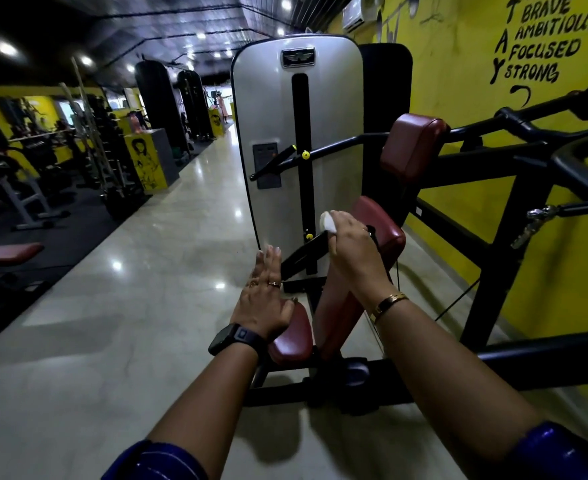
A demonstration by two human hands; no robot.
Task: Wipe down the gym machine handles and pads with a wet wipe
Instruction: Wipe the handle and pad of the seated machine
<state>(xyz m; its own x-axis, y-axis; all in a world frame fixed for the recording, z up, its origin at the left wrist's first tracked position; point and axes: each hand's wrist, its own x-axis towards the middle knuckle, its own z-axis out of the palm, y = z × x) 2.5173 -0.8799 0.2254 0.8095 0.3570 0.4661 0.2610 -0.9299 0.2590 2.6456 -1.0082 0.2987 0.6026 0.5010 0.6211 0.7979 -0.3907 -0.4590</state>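
A gym machine with a silver weight-stack cover [271, 133] and black frame stands ahead. It carries maroon pads: an upper pad [412, 147], a middle pad [386, 226] and a low pad [294, 336]. My left hand [264, 299] rests on the low pad's top edge with its fingers straight and spread. My right hand [349, 244] grips a crumpled white wet wipe [327, 221] and holds it against a black bar [306, 249] just left of the middle pad. A long maroon pad [335, 313] runs down below my right wrist.
The machine's black handles and frame [527, 126] extend to the right before a yellow wall [476, 81]. A pale tiled aisle [147, 271] runs ahead on the left. Racks, benches and punching bags [157, 95] line its far left side.
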